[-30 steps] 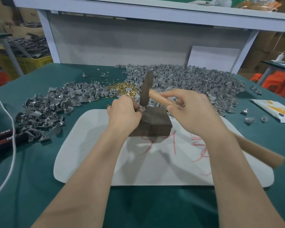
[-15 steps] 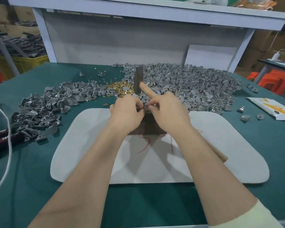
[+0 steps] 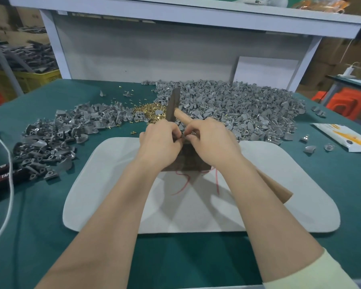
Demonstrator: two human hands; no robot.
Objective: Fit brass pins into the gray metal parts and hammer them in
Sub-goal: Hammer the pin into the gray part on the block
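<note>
Block [image 3: 188,160]: dark, rectangular, standing on the white mat [image 3: 279,184], which lies on the green table [image 3: 50,226]. Both hands meet over the far top edge of the block.

Left hand [image 3: 161,140]: fingers curled, tips pinching a small gray part [image 3: 184,137] at the block's far edge. Whether a pin is already seated in it cannot be told, since the fingers cover it.

Right hand [image 3: 213,142]: curled around the hammer [image 3: 172,105], with thumb and forefinger reaching to the same part and touching the left fingertips. The hammer handle passes under the palm. Its metal head stands up just beyond the block, and the wooden butt end sticks out to the right of the block, below the forearm.

Pins [image 3: 150,111]: a loose brass heap on the table beyond the block, slightly left, with a few strays scattered around it.

Gray parts: a large heap [image 3: 238,107] beyond and to the right of the block, and a smaller, darker heap [image 3: 56,134] to its left. The pins lie between the two heaps. A few single parts [image 3: 310,149] lie well to the right of the block.

Red marks [image 3: 183,184] run across the mat on the near side of the block.

Pliers [image 3: 2,174] with red and black grips lie far left of the block, beside a white cable [image 3: 6,184]. A white packet [image 3: 342,136] lies far right.
</note>
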